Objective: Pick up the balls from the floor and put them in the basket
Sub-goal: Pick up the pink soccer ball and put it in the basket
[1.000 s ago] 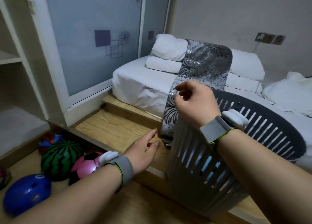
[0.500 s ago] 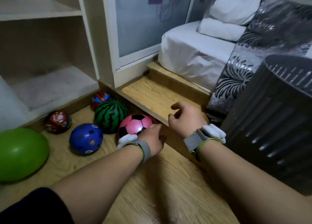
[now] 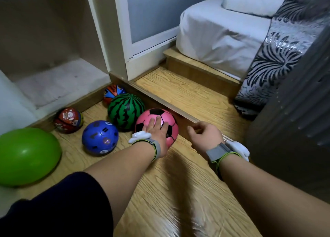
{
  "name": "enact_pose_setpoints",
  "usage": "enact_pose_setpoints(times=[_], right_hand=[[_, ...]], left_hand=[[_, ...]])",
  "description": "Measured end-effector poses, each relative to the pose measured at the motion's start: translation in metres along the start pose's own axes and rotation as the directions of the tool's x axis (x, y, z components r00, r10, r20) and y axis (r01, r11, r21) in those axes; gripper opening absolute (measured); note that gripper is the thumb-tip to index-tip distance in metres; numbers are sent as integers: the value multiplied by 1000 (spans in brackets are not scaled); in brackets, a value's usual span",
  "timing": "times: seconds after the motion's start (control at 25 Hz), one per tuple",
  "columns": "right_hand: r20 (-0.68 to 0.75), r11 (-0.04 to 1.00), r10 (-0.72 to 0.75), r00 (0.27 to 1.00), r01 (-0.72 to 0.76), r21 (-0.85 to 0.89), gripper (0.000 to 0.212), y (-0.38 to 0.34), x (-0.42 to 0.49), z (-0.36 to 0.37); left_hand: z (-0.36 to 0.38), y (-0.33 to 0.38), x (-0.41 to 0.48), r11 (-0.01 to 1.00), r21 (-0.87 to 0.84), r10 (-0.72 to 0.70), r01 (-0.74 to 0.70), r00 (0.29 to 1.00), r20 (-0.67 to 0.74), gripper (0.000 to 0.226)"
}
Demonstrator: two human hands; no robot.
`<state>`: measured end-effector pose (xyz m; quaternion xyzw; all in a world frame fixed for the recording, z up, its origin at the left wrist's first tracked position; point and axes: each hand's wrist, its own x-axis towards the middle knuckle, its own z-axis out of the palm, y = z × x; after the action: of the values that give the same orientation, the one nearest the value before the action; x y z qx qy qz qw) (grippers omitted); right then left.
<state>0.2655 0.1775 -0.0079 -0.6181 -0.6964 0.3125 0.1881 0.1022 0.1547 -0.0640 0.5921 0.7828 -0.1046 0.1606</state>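
Observation:
Several balls lie on the wooden floor. My left hand (image 3: 157,133) rests flat on top of the pink and black football (image 3: 160,118), fingers spread over it. Behind it sits a watermelon-striped ball (image 3: 125,110), with an orange and blue ball (image 3: 113,92) further back. A blue ball (image 3: 100,137), a red printed ball (image 3: 68,119) and a big green ball (image 3: 26,154) lie to the left. My right hand (image 3: 205,135) hovers to the right of the football, fingers loosely curled, holding nothing. The dark grey slatted basket (image 3: 292,129) stands at the right edge.
A raised wooden step (image 3: 178,94) runs just behind the football. A bed with white sheets (image 3: 219,33) and a patterned runner (image 3: 278,58) sits on it. White shelving (image 3: 53,76) stands at the left, a sliding door (image 3: 151,22) behind.
My view has swung down from the basket to the floor. My left hand has reached forward and landed on the pink football. My right hand has left the basket rim and dropped low.

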Motion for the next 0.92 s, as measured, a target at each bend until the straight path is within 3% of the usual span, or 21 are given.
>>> enact_pose_setpoints(times=[0.08, 0.2, 0.28, 0.36, 0.44, 0.48, 0.56, 0.64, 0.76, 0.84, 0.92], right_hand=[[11, 999, 2, 1000, -3, 35, 23, -1, 3, 6], [50, 999, -5, 999, 3, 34, 13, 0, 10, 15], [64, 999, 11, 998, -13, 35, 13, 6, 14, 18], [89, 1000, 22, 996, -24, 15, 9, 13, 15, 19], [97, 999, 35, 995, -35, -3, 10, 20, 14, 17], [106, 999, 52, 993, -51, -9, 12, 25, 14, 16], [141, 997, 78, 987, -76, -20, 14, 30, 14, 15], [174, 996, 86, 981, -82, -31, 19, 34, 12, 15], [231, 992, 120, 965, -105, -77, 25, 33, 8, 14], [238, 991, 123, 963, -107, -79, 33, 31, 8, 10], [209, 993, 113, 971, -116, 3, 52, 28, 8, 4]], left_hand=[[3, -3, -3, 1000, 9, 13, -13, 997, -77, 85], [-4, -12, -11, 993, -4, 103, -115, 904, -415, 47], [-5, -19, -12, 991, -50, 79, -124, 846, -527, 52], [-1, -25, -11, 983, -180, -51, -31, 898, -437, 89], [8, -26, -11, 938, -338, -123, 79, 986, -110, 135], [14, -24, -11, 925, -364, -101, 108, 994, 39, 150], [21, -18, -15, 926, -356, -54, 124, 978, 199, 160], [22, -9, -20, 923, -368, -34, 110, 978, 207, 156], [20, 2, -27, 907, -418, -18, 54, 996, 88, 146], [16, 0, -27, 837, -544, -50, 58, 998, 30, 141], [9, -6, -25, 693, -718, -100, 63, 995, -9, 138]])
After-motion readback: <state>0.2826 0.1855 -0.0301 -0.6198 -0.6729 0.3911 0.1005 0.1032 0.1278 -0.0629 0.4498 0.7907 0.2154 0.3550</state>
